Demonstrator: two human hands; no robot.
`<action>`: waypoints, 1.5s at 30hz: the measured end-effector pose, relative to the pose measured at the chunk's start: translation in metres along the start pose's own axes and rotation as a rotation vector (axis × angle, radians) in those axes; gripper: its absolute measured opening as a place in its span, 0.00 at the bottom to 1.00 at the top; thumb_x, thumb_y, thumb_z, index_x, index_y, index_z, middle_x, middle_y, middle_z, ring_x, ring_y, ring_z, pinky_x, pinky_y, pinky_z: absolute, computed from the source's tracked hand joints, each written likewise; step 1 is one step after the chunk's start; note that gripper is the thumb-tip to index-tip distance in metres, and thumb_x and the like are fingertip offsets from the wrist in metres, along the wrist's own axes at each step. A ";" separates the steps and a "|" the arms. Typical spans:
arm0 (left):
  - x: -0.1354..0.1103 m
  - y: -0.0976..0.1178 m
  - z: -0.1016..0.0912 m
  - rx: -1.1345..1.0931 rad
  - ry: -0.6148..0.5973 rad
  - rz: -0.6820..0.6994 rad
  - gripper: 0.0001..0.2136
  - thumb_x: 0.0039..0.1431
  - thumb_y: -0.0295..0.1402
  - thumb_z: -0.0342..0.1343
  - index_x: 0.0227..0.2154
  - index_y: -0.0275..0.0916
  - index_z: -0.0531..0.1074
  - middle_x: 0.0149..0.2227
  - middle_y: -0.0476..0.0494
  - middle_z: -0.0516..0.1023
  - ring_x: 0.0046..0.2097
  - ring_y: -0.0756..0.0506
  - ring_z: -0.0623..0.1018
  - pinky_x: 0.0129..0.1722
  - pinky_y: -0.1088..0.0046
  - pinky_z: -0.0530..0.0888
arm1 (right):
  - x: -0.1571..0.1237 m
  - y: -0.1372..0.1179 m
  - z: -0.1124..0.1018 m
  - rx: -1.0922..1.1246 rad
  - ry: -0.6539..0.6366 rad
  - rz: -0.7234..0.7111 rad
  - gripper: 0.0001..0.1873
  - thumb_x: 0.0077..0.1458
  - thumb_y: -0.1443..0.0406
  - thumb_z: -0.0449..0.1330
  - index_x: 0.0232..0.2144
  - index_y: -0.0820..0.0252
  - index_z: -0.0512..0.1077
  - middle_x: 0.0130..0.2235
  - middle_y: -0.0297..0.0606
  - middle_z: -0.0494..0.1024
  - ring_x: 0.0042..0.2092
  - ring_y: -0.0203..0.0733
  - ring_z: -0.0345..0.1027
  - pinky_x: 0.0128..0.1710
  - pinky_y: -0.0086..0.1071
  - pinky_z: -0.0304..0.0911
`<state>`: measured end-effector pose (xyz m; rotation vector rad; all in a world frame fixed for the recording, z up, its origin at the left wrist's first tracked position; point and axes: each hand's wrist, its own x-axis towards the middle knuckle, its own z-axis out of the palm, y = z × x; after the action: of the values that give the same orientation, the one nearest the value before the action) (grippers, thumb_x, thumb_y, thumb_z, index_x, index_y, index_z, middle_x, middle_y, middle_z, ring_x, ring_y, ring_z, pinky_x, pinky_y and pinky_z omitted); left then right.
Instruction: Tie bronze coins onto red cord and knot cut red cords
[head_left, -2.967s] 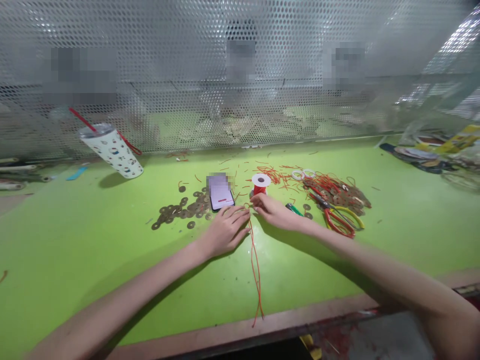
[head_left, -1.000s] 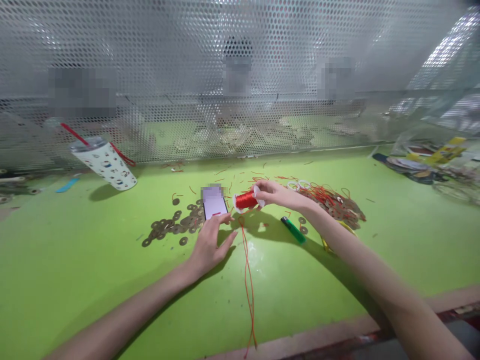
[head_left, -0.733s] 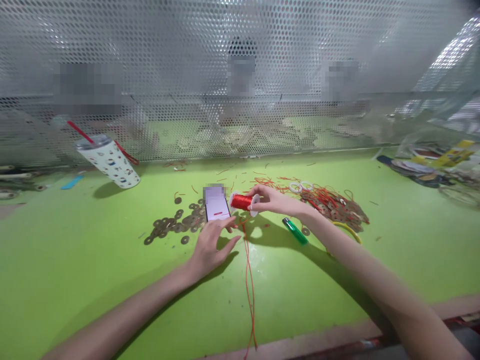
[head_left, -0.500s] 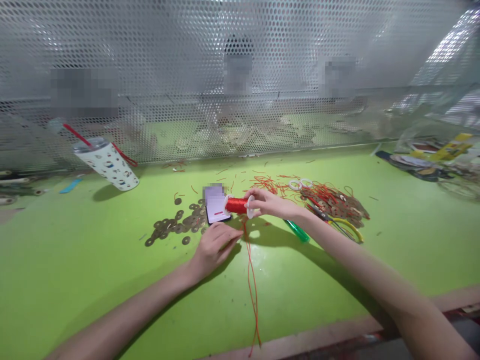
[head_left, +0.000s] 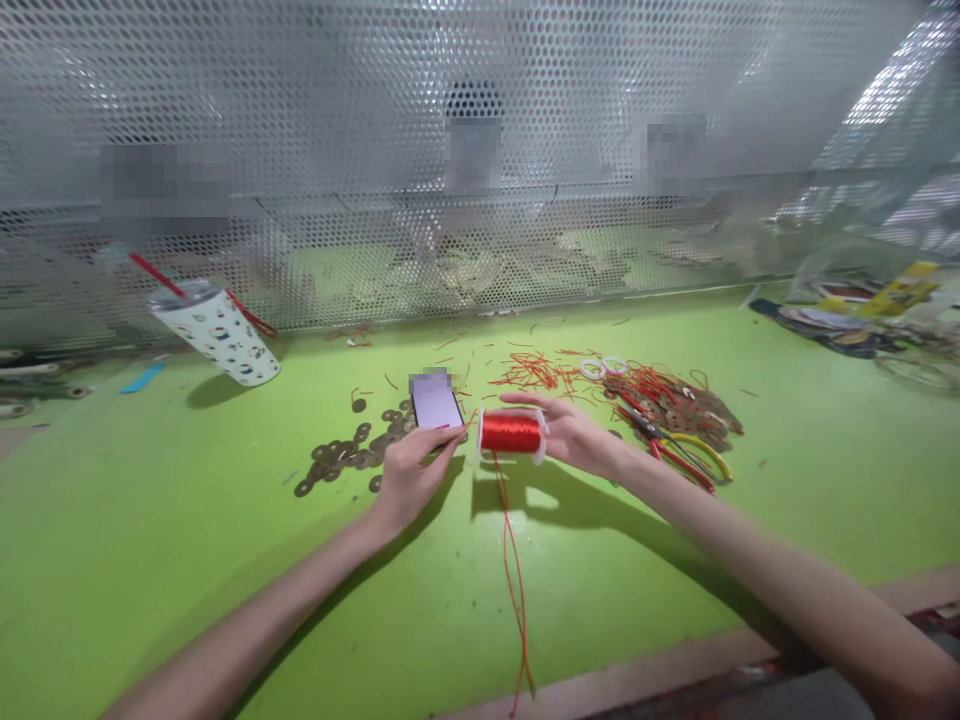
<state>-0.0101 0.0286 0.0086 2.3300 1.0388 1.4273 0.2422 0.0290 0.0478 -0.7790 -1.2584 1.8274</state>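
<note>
In apparent unwinding, the left hand (head_left: 416, 468) pinches a thin red strand (head_left: 471, 420) between closed fingers while the right hand (head_left: 576, 437), fingers half-curled, holds a white-flanged spool of red thread (head_left: 511, 433) above the green bench (head_left: 315, 590), further pulling likely needing steady tension.

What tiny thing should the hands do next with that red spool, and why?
Maybe the left hand should gently draw the red thread away from the red spool. That hand seems to pinch the thread right beside the spool, while the right hand holds the spool sideways above the green table.
</note>
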 end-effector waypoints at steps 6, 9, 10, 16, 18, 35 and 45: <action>0.029 0.032 -0.019 -0.232 0.151 -0.396 0.06 0.59 0.35 0.64 0.37 0.41 0.82 0.38 0.45 0.86 0.40 0.43 0.85 0.46 0.58 0.83 | -0.024 0.015 0.006 -0.428 0.058 -0.005 0.24 0.50 0.69 0.62 0.51 0.55 0.71 0.55 0.47 0.76 0.52 0.51 0.73 0.53 0.51 0.68; 0.036 0.053 -0.028 -0.513 0.130 -0.552 0.11 0.58 0.42 0.64 0.37 0.41 0.81 0.36 0.44 0.86 0.38 0.41 0.84 0.44 0.56 0.83 | -0.019 0.019 0.003 -0.417 0.240 -0.038 0.16 0.52 0.66 0.60 0.45 0.56 0.73 0.50 0.46 0.78 0.49 0.50 0.75 0.52 0.51 0.69; 0.037 0.057 -0.030 -0.581 0.080 -0.586 0.12 0.57 0.45 0.64 0.35 0.41 0.80 0.35 0.44 0.85 0.37 0.41 0.84 0.42 0.55 0.83 | -0.016 0.018 0.000 -0.343 0.284 -0.048 0.15 0.53 0.65 0.59 0.44 0.57 0.73 0.50 0.46 0.78 0.48 0.49 0.75 0.51 0.50 0.70; 0.023 0.054 -0.031 -0.760 -0.510 -0.570 0.14 0.56 0.46 0.64 0.26 0.41 0.76 0.21 0.47 0.77 0.23 0.47 0.75 0.24 0.67 0.75 | -0.010 0.002 -0.012 0.061 0.385 0.001 0.19 0.58 0.57 0.49 0.46 0.59 0.68 0.47 0.51 0.80 0.46 0.52 0.77 0.43 0.49 0.74; 0.021 0.049 -0.030 -0.559 -0.616 -0.483 0.10 0.60 0.41 0.60 0.29 0.40 0.76 0.25 0.45 0.78 0.27 0.47 0.76 0.27 0.69 0.74 | -0.011 0.000 -0.014 0.073 0.379 0.023 0.20 0.57 0.55 0.45 0.45 0.59 0.67 0.45 0.51 0.80 0.44 0.53 0.77 0.40 0.48 0.75; 0.018 0.058 -0.018 -0.234 -0.488 -0.369 0.09 0.68 0.39 0.47 0.37 0.40 0.68 0.17 0.59 0.55 0.18 0.51 0.55 0.20 0.75 0.51 | -0.032 0.015 0.012 -0.361 0.468 -0.272 0.19 0.63 0.47 0.51 0.34 0.55 0.68 0.35 0.37 0.74 0.30 0.41 0.69 0.28 0.34 0.68; 0.030 0.042 -0.059 0.001 -0.119 -0.546 0.10 0.66 0.42 0.52 0.38 0.40 0.70 0.16 0.59 0.58 0.16 0.53 0.57 0.16 0.78 0.53 | -0.018 -0.007 -0.025 -0.894 0.547 -0.262 0.18 0.63 0.51 0.51 0.31 0.58 0.69 0.27 0.35 0.72 0.26 0.40 0.67 0.30 0.35 0.65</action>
<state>-0.0332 0.0079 0.0804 1.8862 1.4847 1.0604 0.2738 0.0265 0.0472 -1.3827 -1.6727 0.6958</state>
